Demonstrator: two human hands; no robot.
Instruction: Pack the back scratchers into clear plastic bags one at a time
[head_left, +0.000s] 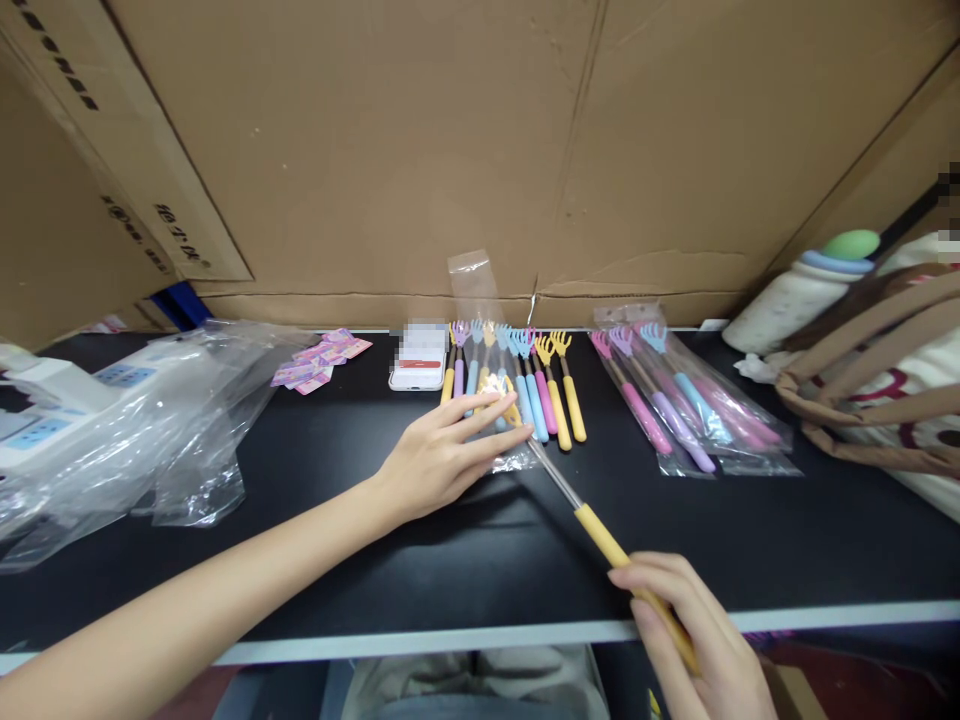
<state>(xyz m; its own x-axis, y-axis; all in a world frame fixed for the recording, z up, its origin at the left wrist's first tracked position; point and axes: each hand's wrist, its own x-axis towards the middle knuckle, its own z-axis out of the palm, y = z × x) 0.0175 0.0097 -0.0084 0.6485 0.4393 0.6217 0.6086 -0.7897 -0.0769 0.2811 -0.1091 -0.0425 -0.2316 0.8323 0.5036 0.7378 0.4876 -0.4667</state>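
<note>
A telescopic back scratcher with a yellow handle (pixel 600 535) and a metal rod slants across the front of the desk. My right hand (pixel 701 640) is closed around its handle near the desk's front edge. At the other end, my left hand (pixel 450 450) has its fingers at the yellow claw head (pixel 513 414), partly covering it; the thumb is hidden. Behind my left hand, several back scratchers in yellow, blue, purple and pink lie side by side, among them a pink one (pixel 545 400). Some rest on a clear plastic bag (pixel 474 280).
Bagged back scratchers (pixel 645 415) lie to the right, beside a white bottle (pixel 780 300) and a brown-strapped bag (pixel 847 430). Toward the left are a white phone-like case (pixel 418 375), pink-purple cards (pixel 319 362), clear plastic bags (pixel 202 440) and a power strip (pixel 90 390). Cardboard (pixel 420 150) walls the back.
</note>
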